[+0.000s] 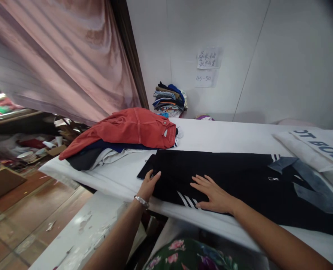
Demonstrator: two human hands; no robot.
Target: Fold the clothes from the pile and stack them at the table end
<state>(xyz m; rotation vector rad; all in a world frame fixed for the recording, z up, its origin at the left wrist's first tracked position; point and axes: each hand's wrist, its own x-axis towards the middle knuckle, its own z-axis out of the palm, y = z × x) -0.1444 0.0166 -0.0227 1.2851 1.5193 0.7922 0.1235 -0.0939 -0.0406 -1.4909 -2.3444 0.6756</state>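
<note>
A black polo shirt (225, 165) with a grey collar and white stripes lies spread on a white-covered table (225, 137). My left hand (149, 185), with a bracelet at the wrist, is at the shirt's left end. Its fingers are bent around the cloth edge, with the thumb on top; the fingertips are partly hidden. Flat on the shirt, near the white stripes at the front edge, rests my right hand (215, 195), its fingers spread and nothing in them.
Left of the shirt is a heap with a red garment (124, 129) on top and dark and white cloth beneath. Folded clothes (169, 99) are stacked by the wall. A white printed bag (318, 148) lies at right. A pink curtain (79, 56) hangs at left.
</note>
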